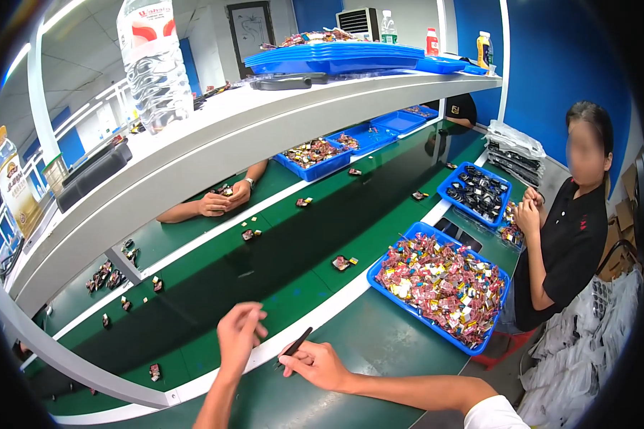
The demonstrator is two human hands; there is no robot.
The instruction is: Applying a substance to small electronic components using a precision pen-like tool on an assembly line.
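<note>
Black tweezers [298, 341] are gripped in my right hand [320, 366], their thick end pointing up and away. Its fingers are closed around them just above the green bench, beside the white rail. My left hand [239, 334] hovers over the near edge of the belt, to the left of the right one. Its fingers are loosely bent and apart, slightly blurred, with nothing visible in them. Beyond my hands, a small cluster of red, yellow and dark parts [342, 263] lies on the green conveyor belt [293, 286].
At right, a blue tray [374, 279] is heaped with small red, yellow and white parts; another blue tray [504, 187] holds black pieces. A co-worker [565, 236] stands there. Opposite, another person's hands [218, 202] handle a part. A white shelf [215, 154] crosses above the belt.
</note>
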